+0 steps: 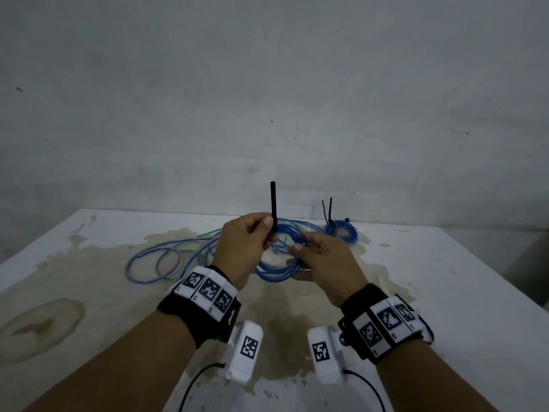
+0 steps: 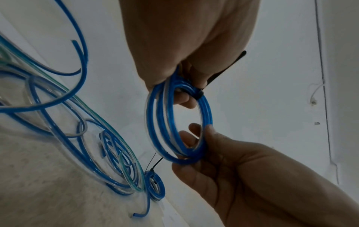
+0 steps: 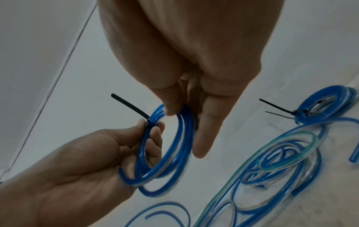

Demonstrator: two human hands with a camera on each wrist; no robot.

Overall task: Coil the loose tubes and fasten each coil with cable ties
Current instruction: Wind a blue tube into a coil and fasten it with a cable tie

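A small coil of blue tube (image 1: 276, 275) is held up above the table between both hands. My left hand (image 1: 269, 230) pinches a black cable tie (image 1: 272, 203) where it wraps the coil's left side (image 3: 149, 122); the tie's tail (image 2: 223, 72) stands upright. My right hand (image 1: 297, 254) pinches the coil's opposite side (image 2: 196, 152) between thumb and fingers (image 3: 172, 110). A smaller tied blue coil (image 1: 340, 230) lies at the back right with black tie tails sticking up (image 3: 276, 106).
Loose blue, clear and green tubes (image 1: 166, 257) sprawl in loops over the back left of the stained white table (image 1: 416, 292), also under the hands (image 3: 281, 153). A grey wall (image 1: 267, 99) rises right behind the table's far edge.
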